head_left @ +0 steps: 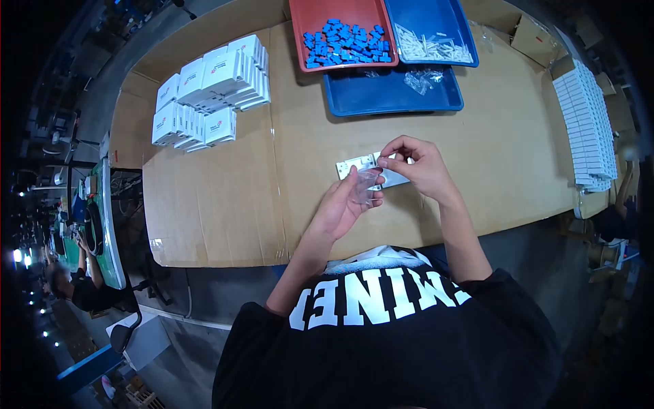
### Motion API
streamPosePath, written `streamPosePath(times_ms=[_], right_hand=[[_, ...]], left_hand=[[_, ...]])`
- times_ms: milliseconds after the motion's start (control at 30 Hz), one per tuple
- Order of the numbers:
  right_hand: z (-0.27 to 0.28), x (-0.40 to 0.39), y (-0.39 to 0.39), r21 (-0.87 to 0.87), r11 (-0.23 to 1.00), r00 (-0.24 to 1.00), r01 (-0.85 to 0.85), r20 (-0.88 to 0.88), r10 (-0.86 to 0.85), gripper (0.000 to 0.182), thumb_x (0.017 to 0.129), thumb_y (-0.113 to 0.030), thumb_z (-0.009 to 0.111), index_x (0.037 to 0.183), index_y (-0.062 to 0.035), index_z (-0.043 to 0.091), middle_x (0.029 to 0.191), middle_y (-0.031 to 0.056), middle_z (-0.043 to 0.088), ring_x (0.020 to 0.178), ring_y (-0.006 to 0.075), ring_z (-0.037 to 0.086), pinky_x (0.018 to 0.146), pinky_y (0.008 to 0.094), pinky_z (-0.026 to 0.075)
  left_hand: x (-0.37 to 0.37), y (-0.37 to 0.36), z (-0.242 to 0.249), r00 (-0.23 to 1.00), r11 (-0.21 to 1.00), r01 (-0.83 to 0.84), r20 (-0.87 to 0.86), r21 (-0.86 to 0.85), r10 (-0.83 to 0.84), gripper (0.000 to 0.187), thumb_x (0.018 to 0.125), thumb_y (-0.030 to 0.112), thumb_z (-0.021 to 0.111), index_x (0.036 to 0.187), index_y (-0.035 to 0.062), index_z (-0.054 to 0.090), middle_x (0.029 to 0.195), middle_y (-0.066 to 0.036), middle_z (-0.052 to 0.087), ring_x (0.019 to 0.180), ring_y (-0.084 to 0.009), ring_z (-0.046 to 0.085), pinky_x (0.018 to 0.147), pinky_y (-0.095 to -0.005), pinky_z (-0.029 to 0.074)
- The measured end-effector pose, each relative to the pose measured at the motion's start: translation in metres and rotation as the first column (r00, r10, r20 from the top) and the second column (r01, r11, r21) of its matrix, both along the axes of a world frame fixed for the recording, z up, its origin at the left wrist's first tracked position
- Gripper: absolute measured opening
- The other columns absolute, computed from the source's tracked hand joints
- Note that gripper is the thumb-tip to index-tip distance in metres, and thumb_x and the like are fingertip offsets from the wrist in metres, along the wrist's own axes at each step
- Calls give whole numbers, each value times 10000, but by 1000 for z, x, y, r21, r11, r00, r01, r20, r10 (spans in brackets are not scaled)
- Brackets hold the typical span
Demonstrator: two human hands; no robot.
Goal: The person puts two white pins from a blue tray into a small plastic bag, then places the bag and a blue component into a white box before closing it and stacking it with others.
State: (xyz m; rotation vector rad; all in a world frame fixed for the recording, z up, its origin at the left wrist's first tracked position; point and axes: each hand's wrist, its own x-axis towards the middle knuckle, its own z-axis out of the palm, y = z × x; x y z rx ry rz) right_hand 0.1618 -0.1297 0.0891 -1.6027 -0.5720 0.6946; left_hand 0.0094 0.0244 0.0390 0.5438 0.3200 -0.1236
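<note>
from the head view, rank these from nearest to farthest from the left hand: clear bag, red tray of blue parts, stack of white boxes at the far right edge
1. clear bag, in the left hand
2. red tray, top centre
3. stack of white boxes, far right

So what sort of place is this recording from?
Most likely a packing or assembly line in a workshop. A cardboard-covered table carries trays of small parts, a red tray of blue pieces, and stacks of white boxes. Another person works at a bench nearby.
</note>
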Motion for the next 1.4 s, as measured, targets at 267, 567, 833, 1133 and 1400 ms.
streamPosePath(times_ms=[267, 567, 833, 1133, 1400], right_hand=[[24, 12, 9, -169, 943, 946, -287, 103, 307, 103, 858, -80, 789, 945, -34, 761, 840, -24, 698, 747, 65, 547, 675, 249, 431], [34, 21, 19, -139, 800, 788, -583, 145, 599, 162, 969, -97, 668, 1022, 33, 749, 1199, 98, 692, 968, 183, 649, 897, 325, 514], [33, 12, 30, -285, 706, 713, -649, 98, 695, 490, 1092, -361, 501, 1052, 77, 718, 1145, 114, 709, 958, 176, 647, 886, 325, 518], [33, 12, 32, -296, 672, 700, -679, 14, 714, 501, 1094, -389, 492, 1131, 68, 693, 1006, 101, 696, 875, 194, 635, 847, 337, 520], [21, 26, 21, -181, 561, 588, -808, -173, 790, 423, 1069, -335, 565, 1078, 65, 704, 1244, 111, 680, 1079, 208, 623, 979, 353, 481]], left_hand=[[0, -2, 7, 999, 995, 38, -16, 90, -37, 508, 1093, 466, 450, 1334, 37, 574, 1181, -123, 697, 966, -201, 695, 880, -365, 570], [-1, 1, 8, 999, 994, 29, 26, 106, -32, 488, 1109, 450, 401, 1316, 36, 557, 1151, -126, 696, 949, -216, 710, 845, -357, 589], [0, 0, 7, 998, 994, 47, 25, 95, -49, 464, 1112, 411, 413, 1324, 21, 549, 1140, -121, 693, 952, -224, 710, 862, -381, 589], [1, 0, 3, 999, 998, 32, 33, 51, -33, 488, 1090, 402, 486, 1372, 8, 541, 1133, -122, 684, 962, -233, 709, 900, -405, 582], [-2, -9, 1, 995, 986, 91, -52, 138, -84, 554, 1106, 486, 374, 1300, 7, 571, 1098, -113, 682, 907, -216, 683, 854, -372, 571]])
